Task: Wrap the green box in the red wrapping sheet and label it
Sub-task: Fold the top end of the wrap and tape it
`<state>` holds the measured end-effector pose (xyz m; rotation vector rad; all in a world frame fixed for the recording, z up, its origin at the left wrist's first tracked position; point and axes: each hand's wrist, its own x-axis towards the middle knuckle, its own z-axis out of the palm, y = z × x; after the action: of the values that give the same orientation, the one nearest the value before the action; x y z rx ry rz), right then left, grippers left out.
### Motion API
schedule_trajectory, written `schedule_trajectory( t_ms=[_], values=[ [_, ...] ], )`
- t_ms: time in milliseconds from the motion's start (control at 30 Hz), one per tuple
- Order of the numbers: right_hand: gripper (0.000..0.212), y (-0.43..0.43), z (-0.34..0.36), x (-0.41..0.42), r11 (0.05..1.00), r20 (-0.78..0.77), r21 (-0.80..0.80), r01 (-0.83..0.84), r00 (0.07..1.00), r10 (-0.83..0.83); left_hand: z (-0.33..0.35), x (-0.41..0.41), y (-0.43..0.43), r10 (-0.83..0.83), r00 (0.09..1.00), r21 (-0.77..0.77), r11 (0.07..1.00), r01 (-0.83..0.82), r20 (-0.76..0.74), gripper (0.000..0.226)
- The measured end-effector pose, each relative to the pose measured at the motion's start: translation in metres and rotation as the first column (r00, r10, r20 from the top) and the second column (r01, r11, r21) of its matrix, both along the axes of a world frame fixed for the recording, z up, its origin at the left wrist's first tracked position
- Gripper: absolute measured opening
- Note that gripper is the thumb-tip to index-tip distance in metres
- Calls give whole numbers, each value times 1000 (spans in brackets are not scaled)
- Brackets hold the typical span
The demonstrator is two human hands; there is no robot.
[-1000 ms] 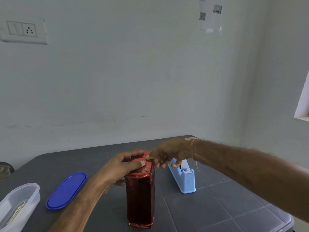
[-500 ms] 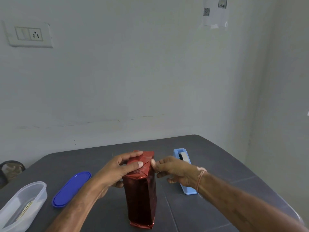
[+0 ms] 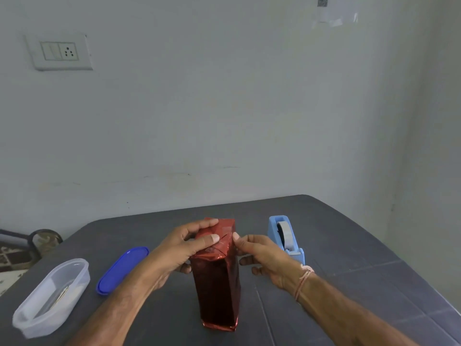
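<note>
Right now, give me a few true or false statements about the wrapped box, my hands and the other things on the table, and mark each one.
1. The red-wrapped box stands upright on the table. True.
2. The left hand lies flat on the table, away from the box. False: it grips the box's top, with its thumb on the folded wrap.
3. The tape dispenser sits to the right of the box. True.
4. The blue lid is closed on the clear container. False: the lid lies on the table beside the open container.
5. The right hand holds the tape dispenser. False: its thumb touches the box's top edge.
</note>
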<state>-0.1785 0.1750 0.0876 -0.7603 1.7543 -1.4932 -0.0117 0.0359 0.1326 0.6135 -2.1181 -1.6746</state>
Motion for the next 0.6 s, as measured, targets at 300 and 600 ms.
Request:
schedule_trajectory(
  t_ms=[300,600],
  values=[
    [72,23,-23,68,942,-406,-336,2,902,-147,-12,-7,16,150,985,-10,988,-152,-89,28],
    [83,10,-35,55,895,-381,-381,231,843,-380,-16,1,8,103,986,-101,988,-117,-132,28]
  ],
)
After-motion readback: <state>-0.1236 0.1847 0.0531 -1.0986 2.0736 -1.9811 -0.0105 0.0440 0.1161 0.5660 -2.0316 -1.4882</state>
